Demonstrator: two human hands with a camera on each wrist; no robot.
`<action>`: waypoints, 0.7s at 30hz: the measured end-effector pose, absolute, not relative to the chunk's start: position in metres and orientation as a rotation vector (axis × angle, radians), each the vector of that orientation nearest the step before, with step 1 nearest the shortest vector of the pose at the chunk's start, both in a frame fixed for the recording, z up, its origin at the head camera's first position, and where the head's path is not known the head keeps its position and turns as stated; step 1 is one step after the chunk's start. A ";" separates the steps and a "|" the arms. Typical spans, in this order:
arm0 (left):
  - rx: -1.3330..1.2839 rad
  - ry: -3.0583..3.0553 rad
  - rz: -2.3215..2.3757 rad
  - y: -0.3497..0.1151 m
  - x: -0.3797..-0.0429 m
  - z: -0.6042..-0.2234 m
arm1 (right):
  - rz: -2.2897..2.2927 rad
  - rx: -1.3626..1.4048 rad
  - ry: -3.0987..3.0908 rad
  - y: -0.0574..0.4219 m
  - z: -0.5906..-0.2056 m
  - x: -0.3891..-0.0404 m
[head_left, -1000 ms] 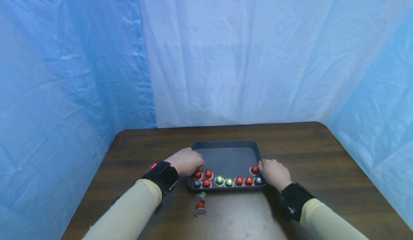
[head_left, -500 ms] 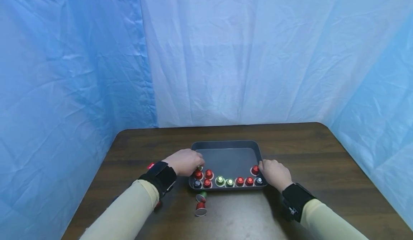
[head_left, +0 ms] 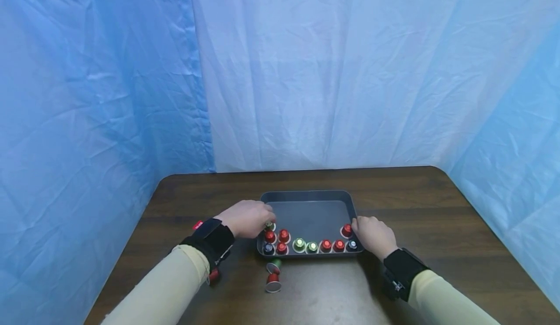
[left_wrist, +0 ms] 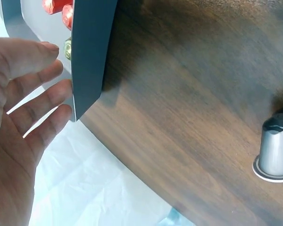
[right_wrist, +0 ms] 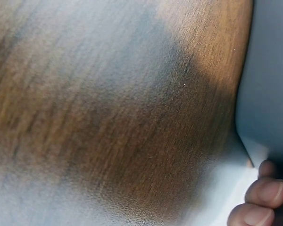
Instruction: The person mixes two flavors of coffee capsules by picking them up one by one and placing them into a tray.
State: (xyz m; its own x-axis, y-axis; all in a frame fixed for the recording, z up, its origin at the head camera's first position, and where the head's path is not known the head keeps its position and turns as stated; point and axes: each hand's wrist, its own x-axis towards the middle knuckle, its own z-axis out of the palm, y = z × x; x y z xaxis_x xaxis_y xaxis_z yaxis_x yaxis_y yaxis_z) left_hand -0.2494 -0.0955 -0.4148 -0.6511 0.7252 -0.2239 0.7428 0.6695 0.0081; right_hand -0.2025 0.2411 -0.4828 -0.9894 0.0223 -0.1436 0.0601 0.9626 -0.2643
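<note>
A dark grey baking tray (head_left: 312, 211) lies on the table, with red, green and dark blue coffee capsules standing upside down along its near side. My left hand (head_left: 247, 219) is over the tray's left edge, right beside a green capsule (head_left: 269, 226) that stands behind a red capsule (head_left: 270, 237). In the left wrist view its thumb and fingers are spread apart with nothing between them, and the tray's outer wall (left_wrist: 92, 61) is close by. My right hand (head_left: 375, 236) grips the tray's right rim near another red capsule (head_left: 347, 230); its curled fingertips (right_wrist: 269, 192) show against the tray's side.
In front of the tray, a green capsule (head_left: 274, 266) and a red capsule (head_left: 273, 283) lie on the wooden table (head_left: 332, 291). Another red capsule (head_left: 214, 276) is beside my left wrist. A silver capsule (left_wrist: 276, 153) stands on the table. Blue sheeting (head_left: 280, 72) surrounds the table.
My left hand has drawn slightly left off the green capsule, which now shows more fully in the tray. The right hand keeps its place on the rim.
</note>
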 end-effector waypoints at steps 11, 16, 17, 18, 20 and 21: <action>1.224 2.718 -0.045 -0.113 -0.244 -0.406 | -0.427 0.059 2.978 0.244 -0.482 -0.202; 1.165 2.736 -0.021 -0.124 -0.241 -0.404 | -0.428 0.049 2.981 0.245 -0.481 -0.202; 1.148 2.738 -0.019 -0.126 -0.241 -0.404 | -0.430 0.047 2.981 0.245 -0.481 -0.202; 1.133 2.738 -0.013 -0.128 -0.240 -0.404 | -0.433 0.047 2.980 0.245 -0.481 -0.201; 1.093 2.740 -0.012 -0.132 -0.239 -0.404 | -0.436 0.044 2.979 0.246 -0.482 -0.201; 1.074 2.739 -0.012 -0.134 -0.238 -0.404 | -0.434 0.043 2.979 0.246 -0.482 -0.201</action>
